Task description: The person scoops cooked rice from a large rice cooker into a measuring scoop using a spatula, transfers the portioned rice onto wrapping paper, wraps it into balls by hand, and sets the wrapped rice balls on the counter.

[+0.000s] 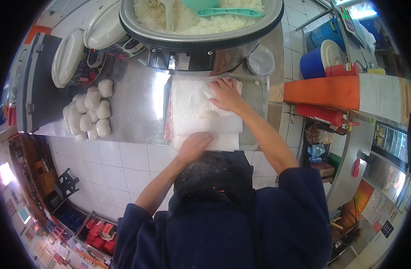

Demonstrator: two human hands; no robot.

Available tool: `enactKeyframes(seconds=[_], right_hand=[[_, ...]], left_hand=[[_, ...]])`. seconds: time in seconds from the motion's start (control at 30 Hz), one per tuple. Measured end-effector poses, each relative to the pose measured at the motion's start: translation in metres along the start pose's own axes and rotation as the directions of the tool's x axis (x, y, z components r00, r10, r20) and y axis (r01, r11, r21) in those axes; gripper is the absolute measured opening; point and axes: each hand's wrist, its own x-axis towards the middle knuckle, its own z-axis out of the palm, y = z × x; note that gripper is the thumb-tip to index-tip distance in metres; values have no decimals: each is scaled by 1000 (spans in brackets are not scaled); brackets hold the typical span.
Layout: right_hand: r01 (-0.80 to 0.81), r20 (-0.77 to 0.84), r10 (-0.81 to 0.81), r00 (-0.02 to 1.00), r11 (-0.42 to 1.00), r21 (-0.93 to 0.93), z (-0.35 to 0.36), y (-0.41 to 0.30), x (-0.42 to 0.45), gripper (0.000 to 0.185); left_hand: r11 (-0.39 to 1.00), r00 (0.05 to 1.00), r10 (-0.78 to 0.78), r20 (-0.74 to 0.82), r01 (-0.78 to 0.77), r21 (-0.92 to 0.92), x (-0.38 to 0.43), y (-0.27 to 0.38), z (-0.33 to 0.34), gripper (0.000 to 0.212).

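Flat white paper sheets (192,97) lie stacked before me at the table's front edge, partly over a shallow tray (256,124). A pinkish-red patterned sheet (169,124) shows along the stack's left side. My right hand (224,93) rests palm down on the upper right of the white sheets, fingers bent. My left hand (196,144) lies across the near part of the stack; its fingertips are partly hidden. Between the hands, a pale rounded shape (209,114) shows at a fold in the sheets; I cannot tell what it is.
A large pot of cooked rice (198,38) stands behind the sheets, with a mint-green paddle (230,12) on the rice. White wrapped balls (93,97) are heaped at left, near lidded flowered pots (68,60). A clear plastic container (261,61) stands right of the pot.
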Motion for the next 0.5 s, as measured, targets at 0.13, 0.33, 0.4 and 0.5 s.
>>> enactKeyframes(seconds=[0.13, 0.33, 0.4, 0.5], right_hand=[[100, 600, -36, 799, 992, -73, -29, -29, 39, 32], [197, 784, -81, 615, 979, -54, -69, -86, 15, 19], [204, 763, -64, 643, 975, -90, -74, -102, -23, 23], [479, 266, -417, 869, 845, -238, -40, -83, -84, 42]], left_hand=[[999, 1000, 10, -24, -9, 43, 8, 5, -6, 45], [993, 995, -35, -98, 46, 110, 14, 8, -8, 53], [996, 994, -57, -93, 64, 68, 1, -3, 5, 51], [994, 994, -112, -12, 112, -18, 3, -9, 4, 47]])
